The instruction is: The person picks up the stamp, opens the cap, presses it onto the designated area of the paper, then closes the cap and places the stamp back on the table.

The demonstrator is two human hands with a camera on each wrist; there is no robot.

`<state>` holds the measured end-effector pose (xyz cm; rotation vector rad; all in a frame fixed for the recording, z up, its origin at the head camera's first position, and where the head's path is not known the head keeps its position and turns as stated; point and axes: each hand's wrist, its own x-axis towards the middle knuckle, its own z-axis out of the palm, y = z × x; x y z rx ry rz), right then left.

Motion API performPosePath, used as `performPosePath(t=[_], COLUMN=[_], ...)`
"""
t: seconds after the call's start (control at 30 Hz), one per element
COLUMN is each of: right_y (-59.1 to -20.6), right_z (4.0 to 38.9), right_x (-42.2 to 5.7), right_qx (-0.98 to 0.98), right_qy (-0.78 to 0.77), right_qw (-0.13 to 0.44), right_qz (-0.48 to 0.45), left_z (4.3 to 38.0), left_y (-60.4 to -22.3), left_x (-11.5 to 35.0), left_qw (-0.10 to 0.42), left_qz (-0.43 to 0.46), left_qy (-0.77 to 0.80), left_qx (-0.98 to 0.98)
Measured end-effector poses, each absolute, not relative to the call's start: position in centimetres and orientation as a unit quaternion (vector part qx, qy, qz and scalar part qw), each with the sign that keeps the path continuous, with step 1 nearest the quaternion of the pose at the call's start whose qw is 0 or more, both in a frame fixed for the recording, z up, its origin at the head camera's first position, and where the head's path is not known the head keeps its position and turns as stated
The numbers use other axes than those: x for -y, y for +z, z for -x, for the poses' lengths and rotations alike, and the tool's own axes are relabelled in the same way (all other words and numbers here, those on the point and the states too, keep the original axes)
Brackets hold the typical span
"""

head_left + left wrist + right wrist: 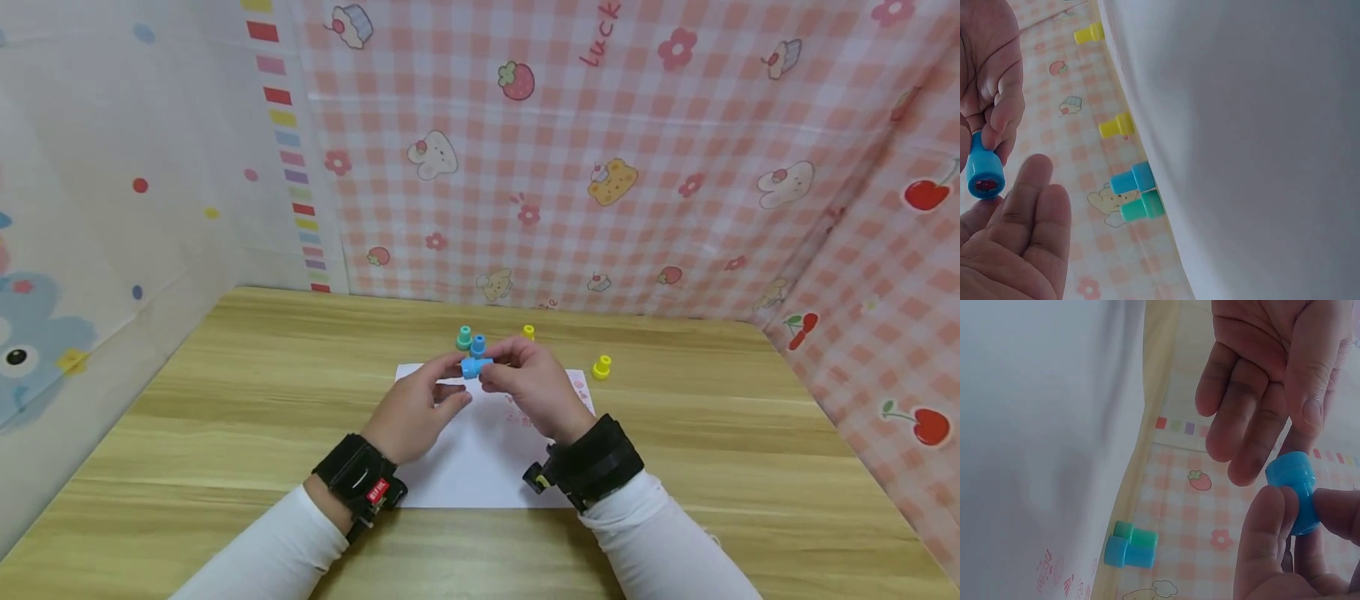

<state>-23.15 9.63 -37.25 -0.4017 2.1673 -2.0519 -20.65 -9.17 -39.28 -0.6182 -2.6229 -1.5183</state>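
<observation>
My right hand [538, 387] pinches a light blue toy stamp [472, 368] between thumb and fingers, tilted on its side above the paper. Its round face, with red inside, shows on the stamp [986, 181] in the left wrist view. My left hand [408, 412] is at the stamp's wider end, fingers loosely extended; an index fingertip is at or touching that end. Beneath both hands lies a white sheet of paper [480, 475] with small red prints [1066, 578] near one edge.
Beyond the paper stand a green stamp [464, 338], another blue stamp [478, 342] close beside it, and a yellow stamp [528, 332]. A second yellow stamp [602, 367] is to the right. Patterned cloth [570, 125] hangs behind the wooden table [262, 433].
</observation>
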Motion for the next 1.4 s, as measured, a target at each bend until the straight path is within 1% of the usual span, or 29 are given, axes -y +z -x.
performPosePath(t=[0.23,0.37,0.57,0.83,1.1,1.4], right_y=[-37.3,-37.5,-37.3,-35.2,-37.3,-37.6], right_z=[23.1,23.0,22.8,21.4,22.7,22.8], right_x=[-9.3,-9.2,-9.1,-8.7,-9.0,-9.2], right_qx=[-0.714,-0.719,-0.729,-0.753,-0.76,-0.765], right_qy=[-0.681,-0.675,-0.655,-0.62,-0.614,-0.61], right_qw=[0.075,0.082,0.104,0.118,0.118,0.109], right_qz=[0.143,0.147,0.17,0.183,0.177,0.177], left_z=[20.5,20.4,20.4,20.3,20.3,20.5], left_y=[-39.1,-39.1,-39.3,-39.2,-39.2,-38.9], left_x=[9.2,9.3,9.4,9.5,9.5,9.5], left_qw=[0.036,0.056,0.072,0.065,0.058,0.048], left_qz=[0.184,0.172,0.162,0.157,0.158,0.158], left_qy=[-0.508,-0.498,-0.486,-0.489,-0.496,-0.512], left_qx=[0.841,0.848,0.856,0.855,0.852,0.843])
